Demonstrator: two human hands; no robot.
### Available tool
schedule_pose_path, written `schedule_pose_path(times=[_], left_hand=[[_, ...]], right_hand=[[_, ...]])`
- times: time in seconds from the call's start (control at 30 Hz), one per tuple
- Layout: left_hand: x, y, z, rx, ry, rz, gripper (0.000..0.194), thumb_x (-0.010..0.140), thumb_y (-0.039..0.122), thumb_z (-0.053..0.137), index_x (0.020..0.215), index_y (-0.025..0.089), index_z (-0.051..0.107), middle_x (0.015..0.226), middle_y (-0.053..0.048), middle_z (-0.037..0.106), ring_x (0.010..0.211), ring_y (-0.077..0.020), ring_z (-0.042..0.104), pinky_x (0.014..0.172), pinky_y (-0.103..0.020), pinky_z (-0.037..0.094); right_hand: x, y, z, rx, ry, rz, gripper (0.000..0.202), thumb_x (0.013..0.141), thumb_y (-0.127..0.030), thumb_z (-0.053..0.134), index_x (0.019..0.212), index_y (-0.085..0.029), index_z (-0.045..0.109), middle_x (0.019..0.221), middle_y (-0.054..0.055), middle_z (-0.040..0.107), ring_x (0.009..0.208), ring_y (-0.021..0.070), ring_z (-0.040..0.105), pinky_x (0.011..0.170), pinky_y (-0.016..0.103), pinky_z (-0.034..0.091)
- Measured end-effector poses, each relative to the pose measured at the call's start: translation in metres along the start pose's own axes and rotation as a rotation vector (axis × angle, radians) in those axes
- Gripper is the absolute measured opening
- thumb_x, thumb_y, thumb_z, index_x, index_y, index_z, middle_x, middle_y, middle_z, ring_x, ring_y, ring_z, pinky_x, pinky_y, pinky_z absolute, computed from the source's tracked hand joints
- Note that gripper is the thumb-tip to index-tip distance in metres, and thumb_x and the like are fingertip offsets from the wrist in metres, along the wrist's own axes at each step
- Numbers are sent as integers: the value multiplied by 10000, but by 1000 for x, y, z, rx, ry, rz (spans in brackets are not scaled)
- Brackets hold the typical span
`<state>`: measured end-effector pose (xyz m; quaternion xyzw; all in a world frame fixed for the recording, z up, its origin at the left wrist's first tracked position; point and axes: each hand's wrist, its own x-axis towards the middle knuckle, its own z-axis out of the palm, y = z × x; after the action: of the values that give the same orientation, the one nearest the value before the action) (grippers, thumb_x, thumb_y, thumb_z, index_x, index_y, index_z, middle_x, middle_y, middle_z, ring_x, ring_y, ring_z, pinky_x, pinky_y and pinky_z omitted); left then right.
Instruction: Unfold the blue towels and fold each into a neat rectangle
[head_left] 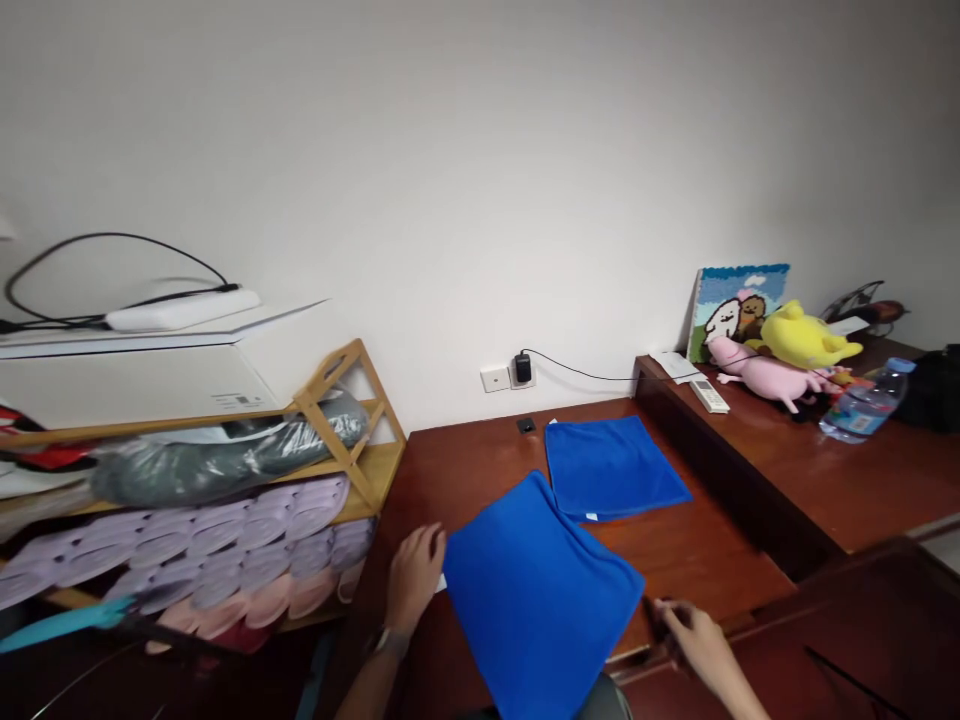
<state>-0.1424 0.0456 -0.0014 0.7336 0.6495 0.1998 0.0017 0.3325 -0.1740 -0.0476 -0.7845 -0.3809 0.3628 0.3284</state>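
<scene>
A blue cloth lies slanted over the front of the reddish-brown desk, its near part hanging past the edge towards me. My left hand is at the cloth's left edge, palm down with bent fingers; a small white tag shows beside it. Just off the right corner of the cloth is my right hand, fingers apart and partly blurred, with a dark patch beneath them that I cannot make out. Behind, a second blue cloth lies flat, partly overlapped by the nearer one at its left side.
Left stands a wooden rack with lilac and pink slippers and a white box. A raised desk section at right holds a remote, plush toys, a picture and a water bottle. A black plug trails a cord.
</scene>
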Motion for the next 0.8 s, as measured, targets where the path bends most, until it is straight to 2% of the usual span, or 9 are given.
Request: schedule_pose_path(times=[0.1, 0.2, 0.27, 0.4, 0.5, 0.57, 0.63, 0.73, 0.8], left_hand=[[28, 63, 2, -9, -163, 35, 553, 1053, 438, 405, 1468, 182, 667, 1563, -145, 649, 1441, -297, 586, 1199, -438, 457], [13, 87, 11, -5, -232, 42, 554, 1030, 402, 461, 1514, 198, 637, 1603, -134, 612, 1497, -307, 543, 1243, -481, 415], [-17, 78, 17, 8, -194, 48, 572, 1041, 376, 420, 1556, 205, 600, 1641, -129, 569, 1545, -306, 490, 1284, -513, 357], [-82, 36, 14, 99, -102, 24, 599, 1053, 408, 377, 1564, 182, 593, 1634, -152, 574, 1542, -356, 484, 1283, -582, 338], [-96, 23, -2, 139, -81, -8, 581, 1055, 441, 386, 1462, 149, 681, 1498, -191, 688, 1418, -383, 590, 1220, -578, 404], [-79, 31, -12, 123, -97, -32, 582, 1065, 442, 371, 1437, 125, 687, 1444, -207, 712, 1350, -369, 624, 1164, -529, 450], [-47, 48, -16, 84, -148, -92, 593, 1071, 457, 374, 1464, 113, 654, 1462, -215, 691, 1357, -361, 608, 1132, -488, 462], [7, 76, -9, 32, -221, -209, 573, 1055, 491, 430, 1430, 132, 673, 1445, -226, 686, 1361, -374, 598, 1098, -477, 469], [32, 88, 1, 15, -244, -246, 474, 1026, 473, 500, 1295, 172, 747, 1368, -212, 718, 1310, -377, 627, 1062, -470, 482]], right_hand=[[-14, -30, 19, 47, -30, 6, 590, 876, -789, 428, 932, -288, 733, 633, 38, 754, 614, 287, 772, 575, 353, 586], [-16, -52, 28, -128, 83, -4, 460, 926, -687, 489, 883, -300, 735, 698, 63, 785, 764, 303, 816, 681, 354, 604], [-15, -60, 30, -247, 144, -7, 385, 948, -604, 519, 905, -300, 750, 759, 89, 807, 847, 328, 823, 731, 377, 603], [-11, -68, 31, -371, 135, -26, 320, 970, -503, 537, 986, -283, 768, 912, 123, 837, 954, 351, 814, 802, 405, 582], [-7, -76, 32, -399, 119, -16, 314, 984, -490, 528, 1067, -279, 745, 990, 121, 839, 986, 338, 807, 819, 402, 574], [-5, -82, 37, -397, 145, -29, 341, 998, -484, 503, 1168, -265, 703, 1067, 124, 834, 1006, 325, 801, 826, 399, 576], [-2, -86, 43, -380, 184, -69, 352, 1003, -443, 486, 1249, -251, 649, 1177, 129, 816, 1051, 309, 792, 844, 387, 575], [2, -84, 54, -338, 212, -117, 339, 992, -370, 460, 1281, -254, 594, 1229, 119, 797, 1077, 299, 784, 852, 376, 569], [5, -80, 60, -299, 229, -122, 320, 990, -374, 436, 1260, -272, 576, 1204, 102, 795, 1045, 300, 786, 826, 377, 570]])
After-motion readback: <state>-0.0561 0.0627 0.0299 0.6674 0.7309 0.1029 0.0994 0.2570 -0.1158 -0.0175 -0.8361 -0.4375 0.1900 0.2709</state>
